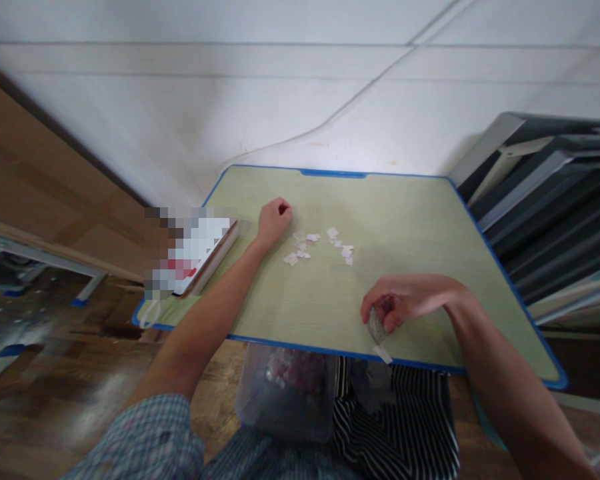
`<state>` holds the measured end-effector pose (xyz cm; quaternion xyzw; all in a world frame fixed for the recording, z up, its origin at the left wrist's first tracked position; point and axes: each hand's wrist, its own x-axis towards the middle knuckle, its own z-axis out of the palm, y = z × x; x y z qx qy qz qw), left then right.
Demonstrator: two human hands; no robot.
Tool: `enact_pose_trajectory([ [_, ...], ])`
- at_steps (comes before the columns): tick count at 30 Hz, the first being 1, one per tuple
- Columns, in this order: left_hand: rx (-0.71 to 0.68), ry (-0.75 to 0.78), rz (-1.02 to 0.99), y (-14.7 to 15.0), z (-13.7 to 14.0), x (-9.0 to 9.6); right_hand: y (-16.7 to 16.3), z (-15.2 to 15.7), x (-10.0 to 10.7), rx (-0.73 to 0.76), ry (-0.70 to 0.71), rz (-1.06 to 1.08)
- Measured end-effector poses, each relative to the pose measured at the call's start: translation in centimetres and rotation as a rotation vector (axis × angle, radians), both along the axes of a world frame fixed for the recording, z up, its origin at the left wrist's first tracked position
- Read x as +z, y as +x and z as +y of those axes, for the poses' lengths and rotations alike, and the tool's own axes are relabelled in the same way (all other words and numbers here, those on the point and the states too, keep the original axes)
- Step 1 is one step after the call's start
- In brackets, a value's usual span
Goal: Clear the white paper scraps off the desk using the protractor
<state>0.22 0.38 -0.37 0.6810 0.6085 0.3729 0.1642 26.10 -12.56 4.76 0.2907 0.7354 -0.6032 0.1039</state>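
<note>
My left hand (275,221) rests on the table beyond the middle, its fingers curled into a closed shape. Whatever lies inside it, if anything, is hidden. Near the front edge, my right hand (410,300) is closed around a small grey, speckled, curved thing (377,327), its kind unclear. Just below that thing, a white slip (383,354) sticks out at the table's edge; I cannot tell whether the two are joined. Several small white paper pieces (300,255) lie right of my left hand, and more white pieces (347,253) are scattered farther right.
The pale green table (410,220) has a blue rim and meets a white wall. A box-like object (213,257), partly blurred, sits at the left. Below the front edge is a clear plastic bin (285,407) beside striped cloth (405,427). Folded grey frames (545,180) lean at right.
</note>
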Motion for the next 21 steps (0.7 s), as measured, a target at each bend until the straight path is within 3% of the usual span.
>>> enact_pose_trajectory([
  [21,0.005,-0.012,0.013,0.01,-0.08,0.08,0.21,0.0,0.3,0.078,-0.014,-0.028],
])
